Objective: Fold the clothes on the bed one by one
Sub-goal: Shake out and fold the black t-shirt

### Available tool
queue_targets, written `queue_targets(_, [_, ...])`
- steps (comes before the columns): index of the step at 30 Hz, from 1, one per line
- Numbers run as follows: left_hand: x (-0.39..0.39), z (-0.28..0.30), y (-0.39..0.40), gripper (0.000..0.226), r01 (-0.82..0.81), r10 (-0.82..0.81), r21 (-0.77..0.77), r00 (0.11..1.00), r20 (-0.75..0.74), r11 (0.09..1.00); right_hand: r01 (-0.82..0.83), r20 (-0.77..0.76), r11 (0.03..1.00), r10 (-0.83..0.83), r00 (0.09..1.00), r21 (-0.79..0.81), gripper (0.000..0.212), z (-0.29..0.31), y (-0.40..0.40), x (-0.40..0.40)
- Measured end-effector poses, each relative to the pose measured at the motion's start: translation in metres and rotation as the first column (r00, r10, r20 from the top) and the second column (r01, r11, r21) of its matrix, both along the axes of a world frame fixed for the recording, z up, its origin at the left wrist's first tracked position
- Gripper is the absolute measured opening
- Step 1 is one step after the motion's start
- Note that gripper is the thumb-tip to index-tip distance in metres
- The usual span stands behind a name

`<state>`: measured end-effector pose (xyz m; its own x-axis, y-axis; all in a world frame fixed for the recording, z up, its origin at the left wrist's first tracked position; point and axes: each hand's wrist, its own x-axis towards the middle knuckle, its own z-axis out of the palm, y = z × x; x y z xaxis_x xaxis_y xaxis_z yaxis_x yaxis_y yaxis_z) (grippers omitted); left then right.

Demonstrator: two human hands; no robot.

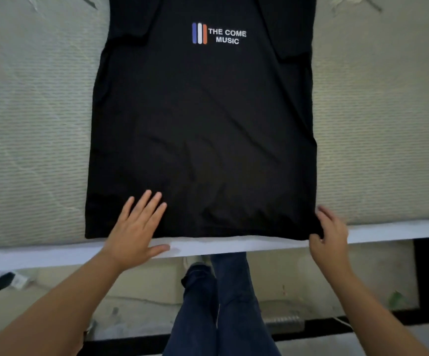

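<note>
Black tee (203,129) lay flat on the bed (28,124); left hand (133,232) pressed flat on the hem, right hand (330,236) pinched its corner.

Black scrap (4,280) on floor (285,278)

Black T-shirt (203,129) with white lettering, spread flat on bed, sleeves folded in

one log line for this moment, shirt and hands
shirt: flat on bed, sleeves folded in | left hand: flat on hem | right hand: pinches hem corner
</note>
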<state>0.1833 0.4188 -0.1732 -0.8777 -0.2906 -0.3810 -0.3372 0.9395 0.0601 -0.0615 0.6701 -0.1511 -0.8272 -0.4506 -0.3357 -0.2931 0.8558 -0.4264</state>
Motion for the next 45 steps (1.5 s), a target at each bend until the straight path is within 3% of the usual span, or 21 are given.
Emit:
queue_targets(3, [0.002,-0.001,0.002,0.081,-0.071,0.071,-0.007,0.997,0.002,0.997,-0.243,0.011,0.969,0.242,0.970,0.044,0.064,0.000,0.008,0.011])
queue_targets(4, [0.002,0.000,0.002,0.073,-0.082,0.082,-0.021,0.996,-0.028,0.996,-0.303,-0.004,0.951,0.304,0.953,0.062,0.069,-0.002,0.010,0.013])
queue_targets(6, [0.006,0.001,0.002,0.057,-0.085,0.084,-0.018,0.994,-0.073,0.996,-0.297,-0.013,0.953,0.299,0.954,0.062,0.068,0.000,0.011,0.010])
queue_targets(8, [0.014,-0.002,0.000,0.045,-0.088,0.085,-0.017,0.987,-0.135,0.996,-0.281,-0.117,0.959,0.282,0.952,0.024,0.064,0.005,0.012,0.002])
queue_targets(9, [0.017,-0.007,-0.002,0.049,-0.091,0.086,-0.021,0.978,-0.190,0.996,-0.284,-0.196,0.959,0.282,0.939,0.018,0.060,0.010,0.014,-0.003])
queue_targets(10, [0.016,-0.010,-0.001,0.073,-0.106,0.100,-0.024,0.975,-0.196,0.994,-0.299,-0.266,0.954,0.297,0.917,0.033,0.056,0.015,0.020,-0.008])
queue_targets(11, [0.017,-0.013,-0.001,0.087,-0.105,0.101,-0.010,0.977,-0.190,0.994,-0.311,-0.330,0.948,0.313,0.891,0.060,0.052,0.019,0.024,-0.013])
queue_targets(14, [0.011,-0.011,0.005,0.085,-0.154,0.153,0.013,0.966,-0.206,0.988,-0.380,-0.500,0.915,0.395,0.771,0.137,0.025,0.030,0.035,-0.024])
queue_targets(18, [0.012,-0.006,0.011,0.075,-0.238,0.248,0.082,0.957,-0.149,0.968,-0.451,-0.619,0.855,0.504,0.602,0.258,0.028,0.032,0.046,-0.026])
queue_targets(21, [0.018,-0.005,0.015,0.073,-0.242,0.252,0.090,0.959,-0.131,0.966,-0.391,-0.596,0.821,0.571,0.565,0.416,0.035,0.022,0.048,-0.019])
queue_targets(23, [0.020,-0.005,0.017,0.074,-0.204,0.212,0.070,0.968,-0.138,0.977,-0.349,-0.517,0.785,0.606,0.605,0.512,0.042,0.012,0.045,-0.008])
queue_targets(26, [0.020,-0.002,0.020,0.077,-0.191,0.193,0.032,0.974,-0.119,0.981,-0.302,-0.350,0.735,0.588,0.729,0.607,0.072,-0.001,0.034,0.016])
queue_targets(29, [0.020,-0.003,0.016,0.083,-0.171,0.168,-0.011,0.975,-0.148,0.985,-0.368,-0.303,0.721,0.617,0.726,0.587,0.089,-0.013,0.025,0.026])
queue_targets(31, [0.021,-0.005,0.012,0.084,-0.195,0.190,-0.018,0.969,-0.159,0.981,-0.419,-0.312,0.714,0.651,0.692,0.561,0.085,-0.020,0.019,0.018])
queue_targets(34, [0.023,-0.005,0.006,0.083,-0.267,0.265,0.013,0.948,-0.177,0.963,-0.482,-0.375,0.705,0.696,0.613,0.521,0.047,-0.026,0.014,-0.002])
queue_targets(38, [0.023,-0.008,0.005,0.075,-0.424,0.443,0.134,0.877,-0.185,0.896,-0.547,-0.352,0.648,0.755,0.553,0.531,0.054,-0.026,0.012,-0.011])
queue_targets(40, [0.026,-0.011,0.008,0.073,-0.447,0.475,0.173,0.858,-0.196,0.878,-0.547,-0.371,0.677,0.732,0.572,0.493,0.053,-0.028,0.012,-0.012])
queue_targets(42, [0.032,-0.013,0.012,0.071,-0.428,0.461,0.191,0.867,-0.189,0.883,-0.537,-0.312,0.706,0.696,0.646,0.461,0.060,-0.029,0.019,-0.013])
queue_targets(45, [0.049,-0.005,0.022,0.069,-0.424,0.458,0.221,0.879,-0.133,0.878,-0.600,-0.069,0.639,0.710,0.701,0.481,0.066,-0.018,0.037,-0.003])
